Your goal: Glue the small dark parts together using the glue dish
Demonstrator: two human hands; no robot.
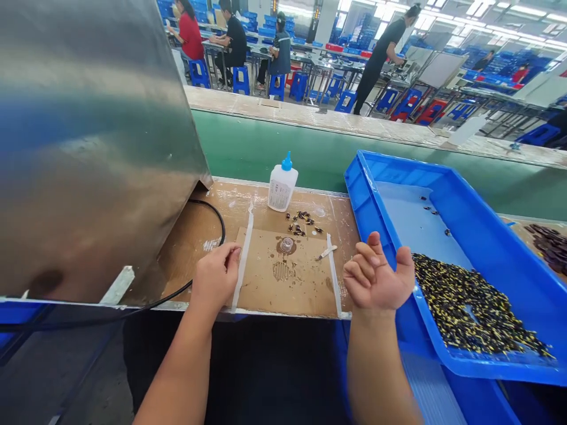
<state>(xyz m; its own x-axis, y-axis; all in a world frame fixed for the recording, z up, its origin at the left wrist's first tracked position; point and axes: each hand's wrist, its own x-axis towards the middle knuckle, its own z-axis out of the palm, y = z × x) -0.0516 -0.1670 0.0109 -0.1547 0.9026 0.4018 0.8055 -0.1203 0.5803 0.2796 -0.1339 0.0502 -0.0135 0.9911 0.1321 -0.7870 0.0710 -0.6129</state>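
Observation:
My left hand (215,276) hovers by the left edge of the cardboard sheet (261,295), its fingers curled together; what they hold, if anything, is hidden. Palm up at the sheet's right, my right hand (378,276) has loosely bent fingers, the thumb apart and nothing visible in it. A small clear round cup (287,244) sits on a wet, stained patch of the cardboard. Several small black-and-gold parts (299,229) lie in a loose pile behind it. Beyond them stands a white squeeze bottle (282,186) with a blue nozzle. A small whitish strip (326,252) lies near the right tape.
A blue tray (376,218) at the right holds a heap of black-and-yellow parts (473,307). A large metal housing (97,147) blocks the left, with a black cable (219,215) beside it. Behind runs a green conveyor belt (248,144). Several people work at far tables.

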